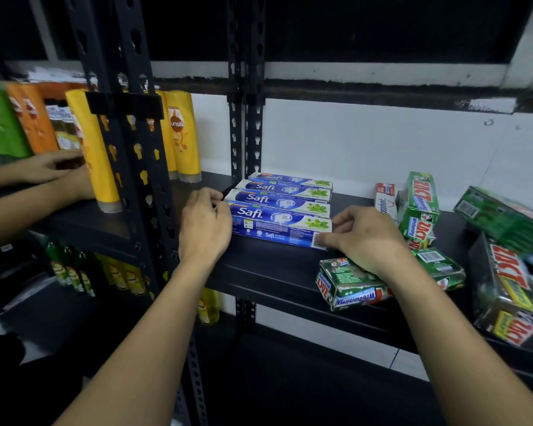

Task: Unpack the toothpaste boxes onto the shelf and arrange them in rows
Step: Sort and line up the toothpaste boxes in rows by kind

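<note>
**Safi toothpaste boxes [285,199] held in a row between two hands**

Four blue boxes are laid flat on the black shelf [268,269], one behind another with their long sides touching. The front box [279,229] is pinched at its right end by the right hand [366,238]: the thumb is set on the front face and the fingers are curled over the top edge. The left ends of the front two boxes are met by the curled fingers of the left hand [205,224]. Whether anything is gripped there or only pressed cannot be told, since the thumb is hidden.

A green shrink-wrapped Zact whitening pack [348,287] is seen beneath the right wrist, at the shelf's front edge. Just beyond the right hand's knuckles, a white Pepsodent box [385,199] and an upright Zact pack [419,207] are stood on end side by side. Farther out on that side, a large Zact bundle [505,287] is tipped against the shelf.

Outward of the left hand, past the rack's black post [136,167], yellow Sunsilk bottles [182,139] are stood. A second person's hands [54,166] are seen beside them.
</note>
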Demonstrator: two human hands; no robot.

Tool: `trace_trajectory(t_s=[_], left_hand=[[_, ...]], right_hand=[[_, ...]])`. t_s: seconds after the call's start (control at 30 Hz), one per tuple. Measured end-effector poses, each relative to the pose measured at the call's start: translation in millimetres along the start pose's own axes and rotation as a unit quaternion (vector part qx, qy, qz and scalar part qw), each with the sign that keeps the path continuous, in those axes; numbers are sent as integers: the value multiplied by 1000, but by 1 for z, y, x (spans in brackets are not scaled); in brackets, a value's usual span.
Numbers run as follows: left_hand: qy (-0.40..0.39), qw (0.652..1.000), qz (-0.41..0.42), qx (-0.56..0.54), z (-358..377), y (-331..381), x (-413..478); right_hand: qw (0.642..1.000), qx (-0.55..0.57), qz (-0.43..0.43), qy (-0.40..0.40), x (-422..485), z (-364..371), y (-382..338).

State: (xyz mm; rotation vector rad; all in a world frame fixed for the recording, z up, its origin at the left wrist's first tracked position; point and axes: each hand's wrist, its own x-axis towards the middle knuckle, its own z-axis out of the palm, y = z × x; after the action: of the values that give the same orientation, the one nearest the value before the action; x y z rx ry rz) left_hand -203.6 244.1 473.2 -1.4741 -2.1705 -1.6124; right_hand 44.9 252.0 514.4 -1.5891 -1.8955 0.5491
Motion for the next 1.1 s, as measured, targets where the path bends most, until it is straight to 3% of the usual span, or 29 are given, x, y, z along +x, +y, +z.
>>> trace_trajectory(t_s=[1.1], left_hand=[[8, 999, 8, -30, 0, 0, -1]], right_hand=[[1000, -29, -3, -7, -3, -3, -3]])
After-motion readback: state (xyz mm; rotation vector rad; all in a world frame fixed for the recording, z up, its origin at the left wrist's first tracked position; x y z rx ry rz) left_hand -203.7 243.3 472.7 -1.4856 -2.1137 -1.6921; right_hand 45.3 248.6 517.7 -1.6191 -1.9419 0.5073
